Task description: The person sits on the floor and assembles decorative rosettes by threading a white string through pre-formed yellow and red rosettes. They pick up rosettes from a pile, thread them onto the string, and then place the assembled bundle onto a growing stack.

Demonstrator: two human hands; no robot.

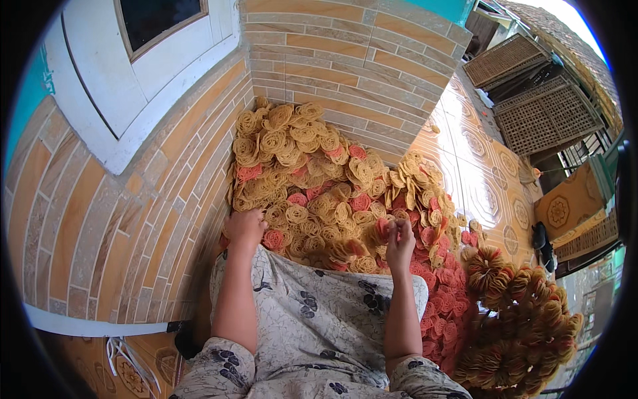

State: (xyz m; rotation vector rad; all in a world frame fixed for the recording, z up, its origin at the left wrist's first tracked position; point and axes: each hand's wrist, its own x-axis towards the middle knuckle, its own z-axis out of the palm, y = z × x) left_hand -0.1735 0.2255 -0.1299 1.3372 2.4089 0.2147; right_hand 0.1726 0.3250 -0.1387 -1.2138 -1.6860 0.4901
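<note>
Many yellow lacy discs (274, 141) heaped against the far tiled wall (332, 50). Left hand (244, 231) at the heap's near left edge, grip hidden; right hand (401, 246), well apart, fingers curled by a red disc (381, 228), hold unclear. Best to pinch rims lightly, one at a time, sparing probably fragile openwork.

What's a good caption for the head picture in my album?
Left hand and right hand among tan and red lacy discs.

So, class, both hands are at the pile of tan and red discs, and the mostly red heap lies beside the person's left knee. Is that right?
No: the head view shows the mostly red heap beside the right knee, not the left. The left hand and right hand are at the pile.
</note>
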